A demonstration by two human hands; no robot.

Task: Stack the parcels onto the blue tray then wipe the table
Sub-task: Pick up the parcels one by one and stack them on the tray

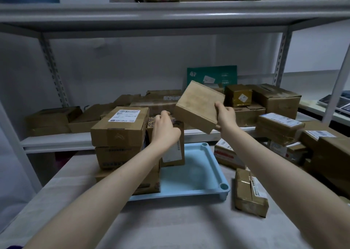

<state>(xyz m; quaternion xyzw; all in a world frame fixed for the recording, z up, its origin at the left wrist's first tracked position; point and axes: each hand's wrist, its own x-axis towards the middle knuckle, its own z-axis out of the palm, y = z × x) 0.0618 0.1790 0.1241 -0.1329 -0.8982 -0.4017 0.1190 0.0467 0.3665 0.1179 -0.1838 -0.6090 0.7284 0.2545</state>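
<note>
Right hand (226, 116) grips the flat plain brown cardboard box (197, 104) by its right edge, thumb on the broad face. The box is in the air above the pale blue plastic tray (223, 187), tilted, far corner high, near-right corner lowest; long axis hard to tell.

Left hand (164, 127) has its fingers curled over the top of an upright patterned carton (175, 152) standing in the tray.

Stacked labelled brown cartons (121, 127) fill the tray's left half – right half bare.

A small taped parcel (250, 192) lies on the grey desk (170, 226) just right of the tray.
</note>
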